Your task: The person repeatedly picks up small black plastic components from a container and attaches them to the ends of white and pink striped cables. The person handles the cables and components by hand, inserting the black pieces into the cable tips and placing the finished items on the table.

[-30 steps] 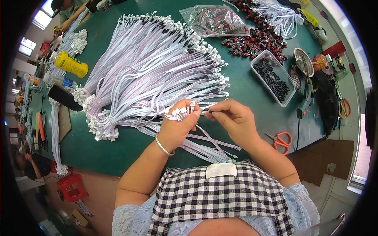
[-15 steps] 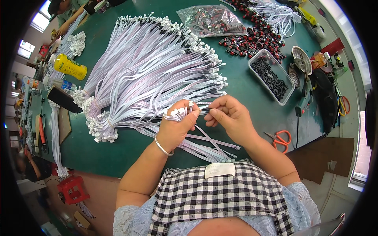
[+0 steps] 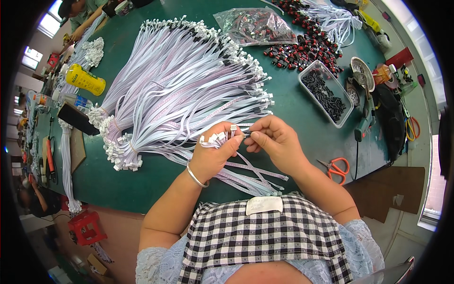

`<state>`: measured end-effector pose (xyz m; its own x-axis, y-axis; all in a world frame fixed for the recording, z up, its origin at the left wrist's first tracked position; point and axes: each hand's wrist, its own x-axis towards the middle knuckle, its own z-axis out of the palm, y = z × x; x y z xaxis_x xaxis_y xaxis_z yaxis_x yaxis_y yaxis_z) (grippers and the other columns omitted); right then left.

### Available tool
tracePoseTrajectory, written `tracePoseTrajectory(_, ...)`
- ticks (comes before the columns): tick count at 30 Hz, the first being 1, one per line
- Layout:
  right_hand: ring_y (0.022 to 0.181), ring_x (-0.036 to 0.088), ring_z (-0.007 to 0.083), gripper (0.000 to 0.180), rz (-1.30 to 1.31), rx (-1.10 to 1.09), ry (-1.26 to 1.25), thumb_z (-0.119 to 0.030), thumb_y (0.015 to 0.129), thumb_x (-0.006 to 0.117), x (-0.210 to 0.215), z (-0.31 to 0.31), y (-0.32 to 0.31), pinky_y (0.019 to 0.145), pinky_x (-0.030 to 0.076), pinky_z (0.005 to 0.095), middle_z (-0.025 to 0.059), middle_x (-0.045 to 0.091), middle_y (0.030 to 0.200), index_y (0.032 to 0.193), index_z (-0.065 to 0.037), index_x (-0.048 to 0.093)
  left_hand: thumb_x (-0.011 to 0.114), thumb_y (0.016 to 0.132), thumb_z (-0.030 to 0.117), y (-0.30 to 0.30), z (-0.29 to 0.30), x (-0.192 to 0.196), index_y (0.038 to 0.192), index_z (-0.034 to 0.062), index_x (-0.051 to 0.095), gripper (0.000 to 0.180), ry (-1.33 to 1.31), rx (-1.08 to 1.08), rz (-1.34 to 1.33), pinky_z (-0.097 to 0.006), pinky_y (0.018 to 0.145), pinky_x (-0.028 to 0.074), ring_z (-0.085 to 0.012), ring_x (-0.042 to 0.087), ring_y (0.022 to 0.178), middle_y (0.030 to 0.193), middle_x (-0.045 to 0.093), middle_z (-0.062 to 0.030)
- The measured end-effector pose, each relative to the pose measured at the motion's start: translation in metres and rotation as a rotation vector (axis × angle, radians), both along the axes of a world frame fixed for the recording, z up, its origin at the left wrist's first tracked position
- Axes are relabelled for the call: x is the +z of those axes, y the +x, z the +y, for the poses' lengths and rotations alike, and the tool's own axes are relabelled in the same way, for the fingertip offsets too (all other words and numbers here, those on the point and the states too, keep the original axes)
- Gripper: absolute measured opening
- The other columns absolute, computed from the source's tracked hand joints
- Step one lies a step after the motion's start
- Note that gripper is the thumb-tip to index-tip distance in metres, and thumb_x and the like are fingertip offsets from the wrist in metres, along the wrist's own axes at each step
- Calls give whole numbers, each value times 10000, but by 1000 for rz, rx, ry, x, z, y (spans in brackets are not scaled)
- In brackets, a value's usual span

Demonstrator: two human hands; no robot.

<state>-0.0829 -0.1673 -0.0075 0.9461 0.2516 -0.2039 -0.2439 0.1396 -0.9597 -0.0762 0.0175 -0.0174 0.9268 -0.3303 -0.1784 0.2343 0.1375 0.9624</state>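
My left hand (image 3: pixel 214 150) is closed around a small bunch of flat cables, whose white plug connectors (image 3: pixel 218 139) stick out over the thumb side. One connector (image 3: pixel 233 128) stands up apart from the others. Just right of it, my right hand (image 3: pixel 274 139) is pinched at the cable ends, with a dark piece by its fingertips too small to make out. Under and below my hands lie loose flat cables (image 3: pixel 255 176). A large fan of white and pinkish flat cables (image 3: pixel 184 90), tied in bundles, spreads over the green table (image 3: pixel 283 99) to the upper left.
A clear tub of small black sleeves (image 3: pixel 347 117) stands to the right, near orange-handled scissors (image 3: pixel 338 170) and a green-handled tool (image 3: pixel 365 124). Behind are red-and-black parts (image 3: pixel 302 54) and a plastic bag (image 3: pixel 255 26). A yellow bottle (image 3: pixel 85 79) lies left. Another person works at far left.
The upright connector at my left hand has shifted slightly right and down. My hands stay close together, with the fingertips a little nearer each other.
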Motion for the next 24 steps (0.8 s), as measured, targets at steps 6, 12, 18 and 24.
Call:
tracePoseTrajectory(6, 790, 631, 130, 121, 17, 51, 43, -71, 931, 537, -3, -4, 1, 697, 528, 250, 83, 633, 872, 1023, 8, 539, 623, 887, 126, 1, 0, 1, 988, 13, 609, 153, 31, -24, -48, -188, 581, 454, -50, 536, 660, 814, 596, -5)
tracePoseTrajectory(12, 761, 625, 131, 127, 41, 28, 104, -74, 935, 531, -6, -3, 1, 684, 524, 251, 87, 634, 863, 1034, 5, 528, 618, 889, 121, 1, 1, -1, 1000, 11, 601, 157, -12, -36, -47, -195, 601, 457, -55, 535, 666, 828, 596, -10)
tracePoseTrajectory(18, 759, 620, 127, 127, 29, 32, 94, -77, 936, 530, -5, -4, 1, 691, 522, 251, 85, 634, 860, 1032, 6, 532, 610, 893, 115, 1, 1, -2, 1002, 14, 594, 149, -23, -49, -41, -192, 610, 454, -59, 535, 682, 846, 592, -15)
tracePoseTrajectory(24, 753, 609, 119, 123, 54, 76, 114, -83, 939, 528, -5, -5, 2, 696, 517, 246, 80, 637, 870, 1024, 5, 541, 607, 896, 120, 2, 3, -2, 1001, 15, 592, 149, -15, -80, -74, -197, 623, 453, -62, 531, 704, 865, 595, -16)
